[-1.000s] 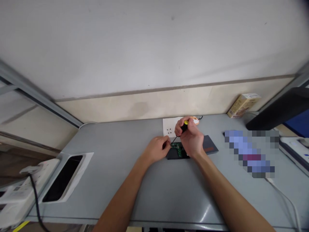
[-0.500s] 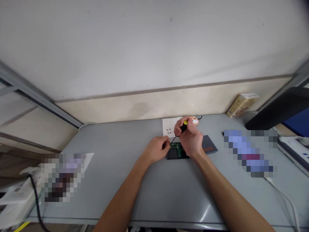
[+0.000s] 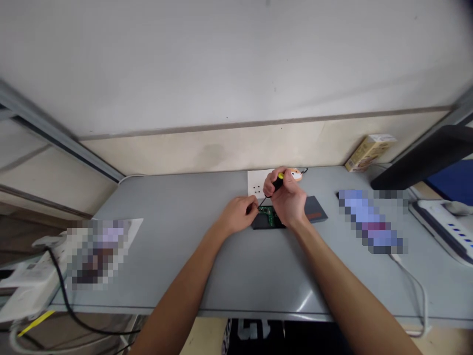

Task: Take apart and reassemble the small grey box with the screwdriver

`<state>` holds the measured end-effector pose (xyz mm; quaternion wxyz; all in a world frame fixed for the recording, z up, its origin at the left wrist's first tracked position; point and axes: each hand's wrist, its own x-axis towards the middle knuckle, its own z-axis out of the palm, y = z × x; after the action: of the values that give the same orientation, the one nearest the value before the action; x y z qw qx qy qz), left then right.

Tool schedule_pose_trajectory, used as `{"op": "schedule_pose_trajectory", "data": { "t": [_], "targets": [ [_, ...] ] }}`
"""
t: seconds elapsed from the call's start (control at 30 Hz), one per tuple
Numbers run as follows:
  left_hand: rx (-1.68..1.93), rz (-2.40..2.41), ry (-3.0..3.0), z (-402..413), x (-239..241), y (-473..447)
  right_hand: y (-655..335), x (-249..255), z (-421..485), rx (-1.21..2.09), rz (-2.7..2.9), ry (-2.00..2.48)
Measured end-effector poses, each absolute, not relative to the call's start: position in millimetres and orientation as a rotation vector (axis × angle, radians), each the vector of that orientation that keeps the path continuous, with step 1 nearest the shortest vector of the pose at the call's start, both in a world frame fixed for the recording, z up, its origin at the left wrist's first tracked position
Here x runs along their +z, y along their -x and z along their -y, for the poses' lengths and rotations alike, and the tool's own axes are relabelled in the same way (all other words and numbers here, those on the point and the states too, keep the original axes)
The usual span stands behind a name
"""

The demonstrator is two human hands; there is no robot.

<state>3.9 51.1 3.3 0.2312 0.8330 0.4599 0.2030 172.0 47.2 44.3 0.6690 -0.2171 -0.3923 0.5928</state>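
A screwdriver (image 3: 278,181) with a black and yellow handle is wrapped in the fingers of my right hand (image 3: 288,199). Its thin shaft slants down and left to the upper left corner of a green circuit board (image 3: 270,215), which lies in a black casing (image 3: 260,223). My left hand (image 3: 239,214) is closed in a pinch beside that corner, close to the screwdriver's tip; whatever its fingers hold is hidden. Part of the casing disappears behind my right hand. A dark grey flat cover (image 3: 316,209) rests just right of it.
Several small dark screws lie on a white paper (image 3: 254,178) behind the casing, next to an orange and white animal-shaped item (image 3: 296,174). To the right are a blurred-out phone-like device (image 3: 365,217), a box (image 3: 369,152) and a power strip (image 3: 443,222). A sheet (image 3: 133,228) lies left.
The whole view has shifted, so the desk appears slightly higher and more of its front edge shows. Both hands keep nearly the same pose at the circuit board, the screwdriver still in my right.
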Motion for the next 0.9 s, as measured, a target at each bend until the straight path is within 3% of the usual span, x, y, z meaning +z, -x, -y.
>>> {"op": "schedule_pose_trajectory", "data": {
  "t": [0.9],
  "targets": [
    [0.584,-1.248,-2.257,-49.0,5.0,-4.0,-176.3,49.4,-46.9,1.286,0.894,0.559]
  ]
}}
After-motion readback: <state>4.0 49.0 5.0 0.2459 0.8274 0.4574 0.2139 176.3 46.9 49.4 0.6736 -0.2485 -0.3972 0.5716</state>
